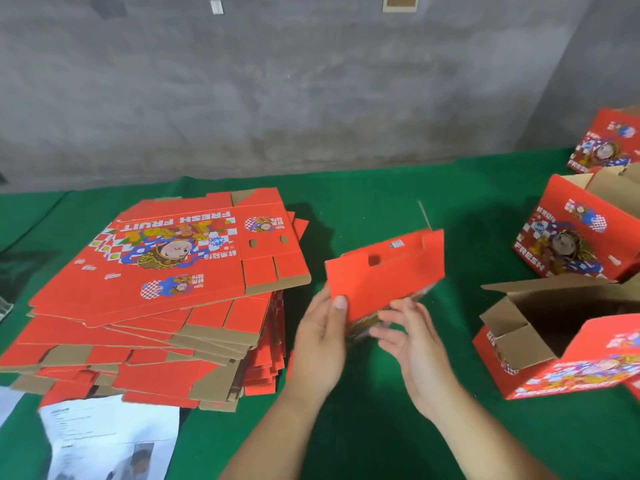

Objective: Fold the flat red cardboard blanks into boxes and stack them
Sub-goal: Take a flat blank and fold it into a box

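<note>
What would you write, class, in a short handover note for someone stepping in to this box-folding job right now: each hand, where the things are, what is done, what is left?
Left hand: grip on the lower left edge of a red blank, thumb on its face.
Right hand: fingers under the blank's lower right, supporting it.
The blank is held above the green table, partly folded, not yet a box.
Flat blanks: a tall pile at the left.
Done: folded boxes at the right, the nearest with its top flaps open.
Left: finish this blank, stack it with the boxes, then work through the pile.
</note>
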